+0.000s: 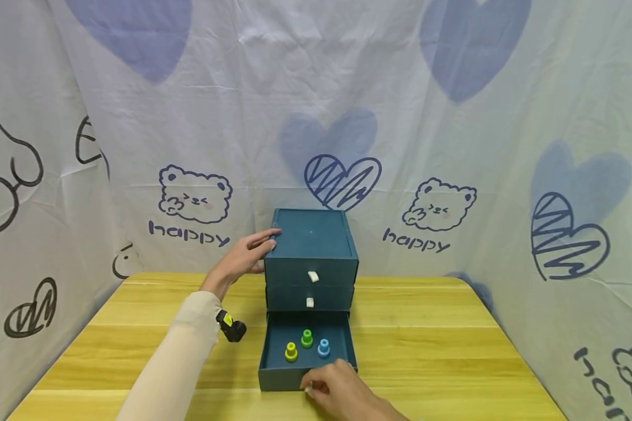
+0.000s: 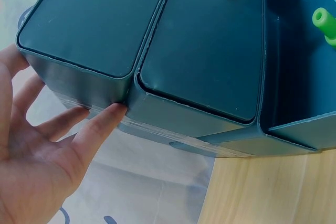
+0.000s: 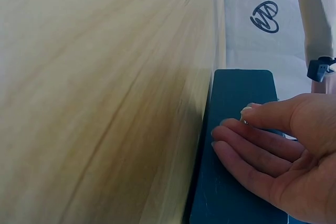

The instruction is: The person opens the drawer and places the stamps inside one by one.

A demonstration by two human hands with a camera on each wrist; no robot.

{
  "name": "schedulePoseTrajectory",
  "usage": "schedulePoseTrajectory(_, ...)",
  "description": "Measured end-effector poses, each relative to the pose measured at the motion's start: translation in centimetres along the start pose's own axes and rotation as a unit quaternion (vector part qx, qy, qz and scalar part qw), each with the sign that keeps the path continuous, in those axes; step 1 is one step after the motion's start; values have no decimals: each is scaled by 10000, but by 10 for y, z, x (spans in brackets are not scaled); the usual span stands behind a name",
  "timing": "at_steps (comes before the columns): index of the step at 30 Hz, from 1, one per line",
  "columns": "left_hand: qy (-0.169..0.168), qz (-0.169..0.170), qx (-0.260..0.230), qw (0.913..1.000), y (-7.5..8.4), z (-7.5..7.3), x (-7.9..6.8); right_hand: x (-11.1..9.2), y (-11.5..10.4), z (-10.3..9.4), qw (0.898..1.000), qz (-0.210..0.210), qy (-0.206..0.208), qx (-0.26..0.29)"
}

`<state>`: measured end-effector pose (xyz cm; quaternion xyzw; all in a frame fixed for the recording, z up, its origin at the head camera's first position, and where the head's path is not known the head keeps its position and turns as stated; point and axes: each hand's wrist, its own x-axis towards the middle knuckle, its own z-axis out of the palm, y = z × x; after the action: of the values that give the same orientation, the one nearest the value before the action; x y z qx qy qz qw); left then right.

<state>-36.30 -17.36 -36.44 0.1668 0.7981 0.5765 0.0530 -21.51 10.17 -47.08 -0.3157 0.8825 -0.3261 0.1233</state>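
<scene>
A dark teal drawer cabinet [image 1: 312, 234] stands on the table, its bottom drawer [image 1: 274, 377] pulled out. Inside that drawer are a yellow peg-shaped piece [image 1: 291, 352], a green one [image 1: 307, 338] and a light blue one [image 1: 323, 348]. My left hand [image 1: 244, 255] touches the cabinet's left side and top edge; its spread fingers [image 2: 100, 129] show in the left wrist view. At the drawer's front, my right hand [image 1: 344, 390] pinches the small white pull tab [image 1: 309, 387] between thumb and fingers, the tab mostly hidden by them.
Above the open drawer, two closed drawers carry white pull tabs, an upper tab [image 1: 313, 276] and a lower tab [image 1: 309, 302]. The wooden table [image 1: 426, 345] extends to both sides. A white printed cloth [image 1: 263, 146] hangs behind and beside it.
</scene>
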Motion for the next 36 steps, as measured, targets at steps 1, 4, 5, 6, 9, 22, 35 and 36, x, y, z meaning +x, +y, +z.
schedulePoseTrajectory(1,4,-8,6,10000,0,0,0,1,0,0,10000,-48,48,-72)
schedulePoseTrajectory(4,-18,10,42,10000,1,0,-1,3,1,0,9997,-86,151,-161)
schedulePoseTrajectory(5,-9,-11,13,10000,1,0,-1,4,1,0,9996,-97,182,-191)
schedulePoseTrajectory(6,-16,-10,16,10000,1,0,-1,4,2,0,9995,-106,215,-219)
schedulePoseTrajectory(9,-10,-11,12,10000,1,0,-1,7,3,-1,9991,-118,282,-286)
schedulePoseTrajectory(22,-4,-24,-55,10000,0,-1,-2,18,9,-2,9980,-202,556,-243)
schedulePoseTrajectory(35,50,-29,74,10000,1,0,-4,32,16,-8,9971,-247,682,-250)
schedulePoseTrajectory(36,44,-26,67,10000,1,0,-4,33,17,-8,9967,-280,705,-274)
